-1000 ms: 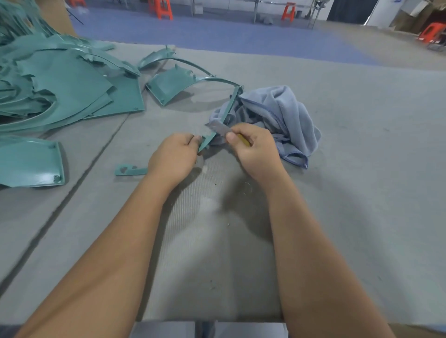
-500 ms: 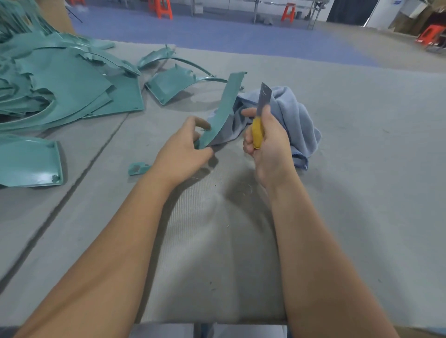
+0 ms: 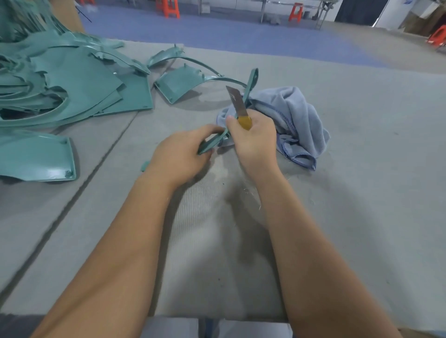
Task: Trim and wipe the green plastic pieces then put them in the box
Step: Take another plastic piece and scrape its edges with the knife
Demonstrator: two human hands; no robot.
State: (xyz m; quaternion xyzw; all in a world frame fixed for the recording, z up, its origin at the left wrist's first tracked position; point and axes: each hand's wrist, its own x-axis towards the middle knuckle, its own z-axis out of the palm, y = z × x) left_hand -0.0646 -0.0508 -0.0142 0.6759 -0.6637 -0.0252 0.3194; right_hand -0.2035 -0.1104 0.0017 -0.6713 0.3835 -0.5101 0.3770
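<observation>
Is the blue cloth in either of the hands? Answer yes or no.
No. The blue cloth lies crumpled on the table, behind the right hand, which grips the knife.

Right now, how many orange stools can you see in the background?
3 whole ones: one far left-centre, one centre-right, one at the right edge. An orange bit at the top left may be a fourth, cropped.

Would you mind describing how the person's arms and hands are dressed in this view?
Both forearms are bare from the bottom of the picture to the wrist: no sleeves reach them. The left hand and the right hand wear no gloves, and no watch, ring or bracelet shows on either. At the lower left corner a bit of dark grey fabric shows; whether it is a sleeve cannot be told.
</observation>
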